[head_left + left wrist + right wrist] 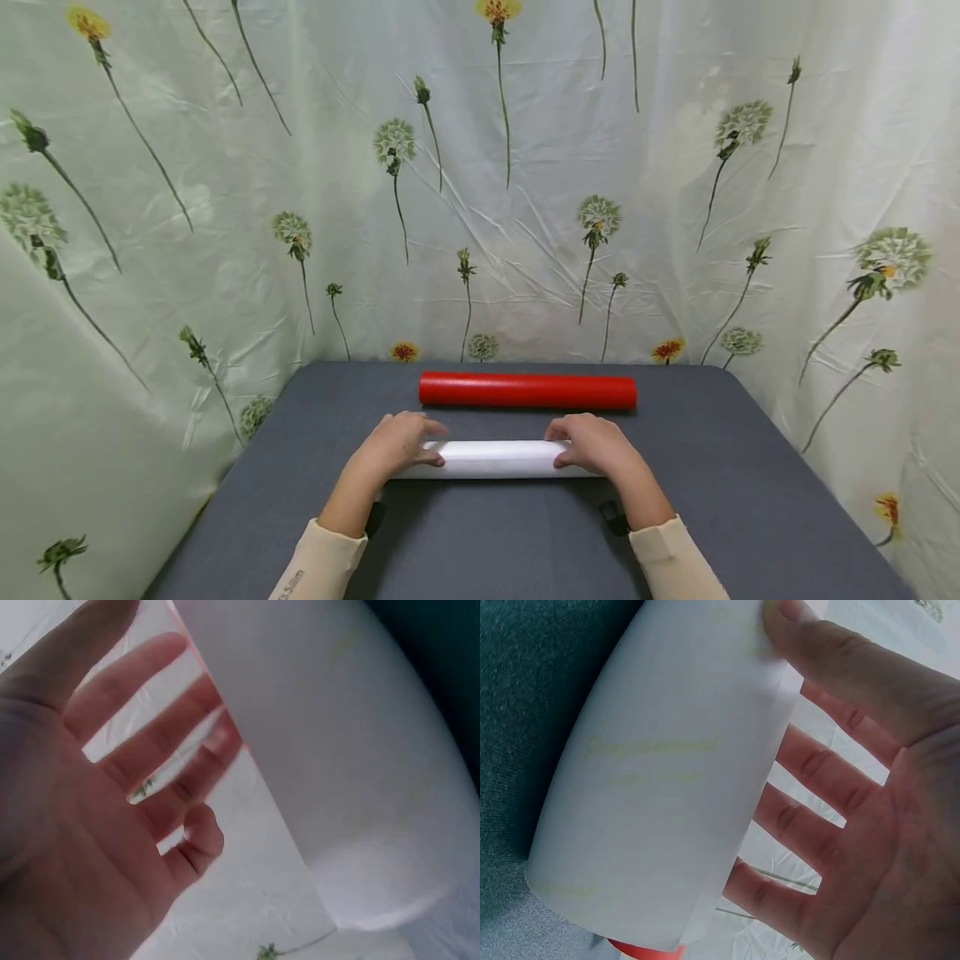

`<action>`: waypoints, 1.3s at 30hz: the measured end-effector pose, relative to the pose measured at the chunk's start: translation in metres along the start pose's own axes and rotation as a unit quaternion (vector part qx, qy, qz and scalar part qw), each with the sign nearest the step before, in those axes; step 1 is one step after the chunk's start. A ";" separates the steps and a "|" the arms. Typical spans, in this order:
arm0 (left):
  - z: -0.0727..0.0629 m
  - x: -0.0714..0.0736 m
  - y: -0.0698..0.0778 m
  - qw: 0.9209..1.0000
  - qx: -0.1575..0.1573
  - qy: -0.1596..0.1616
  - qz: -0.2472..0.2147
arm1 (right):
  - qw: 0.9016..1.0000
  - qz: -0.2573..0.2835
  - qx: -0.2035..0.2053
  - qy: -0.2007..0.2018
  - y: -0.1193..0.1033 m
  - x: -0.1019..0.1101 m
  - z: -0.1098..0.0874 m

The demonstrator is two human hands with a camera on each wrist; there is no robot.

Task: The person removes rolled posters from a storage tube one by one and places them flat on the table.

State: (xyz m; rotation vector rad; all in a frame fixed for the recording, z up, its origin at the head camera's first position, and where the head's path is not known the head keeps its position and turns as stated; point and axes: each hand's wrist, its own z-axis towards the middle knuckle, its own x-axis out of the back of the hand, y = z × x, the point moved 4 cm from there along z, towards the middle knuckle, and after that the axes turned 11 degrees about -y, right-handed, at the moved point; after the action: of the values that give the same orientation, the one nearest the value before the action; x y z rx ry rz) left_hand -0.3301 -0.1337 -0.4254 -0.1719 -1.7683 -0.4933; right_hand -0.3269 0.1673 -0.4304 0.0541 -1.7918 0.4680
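A white roll (495,460), like rolled-up paper, lies crosswise on the dark grey table. My left hand (399,443) is over its left part, with the thumb low in front and the index finger stretched out above. In the left wrist view the palm stands apart from the roll, and loosely spread fingers (161,742) reach its far edge. My right hand (594,443) holds the right part between the thumb, laid on the roll's surface, and fingers (821,765) that pass behind it. Faint yellow writing marks the roll in the right wrist view.
Parallel to the white roll, a glossy red roll (527,391) lies farther back on the table (495,542). A pale curtain (345,192) printed with dandelions hangs behind the table and along both sides. A dark band (615,517) sits at my right wrist.
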 end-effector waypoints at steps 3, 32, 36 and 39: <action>0.002 -0.005 0.007 1.000 -0.024 0.007 0.015 | 1.000 -0.003 0.001 0.002 -0.001 -0.001 0.001; 0.004 -0.009 0.021 0.996 0.019 0.025 0.083 | 0.999 0.005 0.039 0.031 -0.024 -0.001 0.001; 0.004 -0.010 0.021 0.996 0.019 0.029 0.086 | 0.998 0.043 0.044 0.010 -0.030 -0.007 0.000; 0.004 -0.010 0.021 0.996 0.018 0.030 0.087 | 0.995 0.080 0.053 -0.013 -0.033 -0.013 -0.001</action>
State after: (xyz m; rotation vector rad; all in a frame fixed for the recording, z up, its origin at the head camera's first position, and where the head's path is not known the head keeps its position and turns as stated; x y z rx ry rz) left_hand -0.3236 -0.1115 -0.4308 -0.2797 -1.6847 -0.3383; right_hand -0.3136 0.1344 -0.4329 -0.0089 -1.8036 0.6791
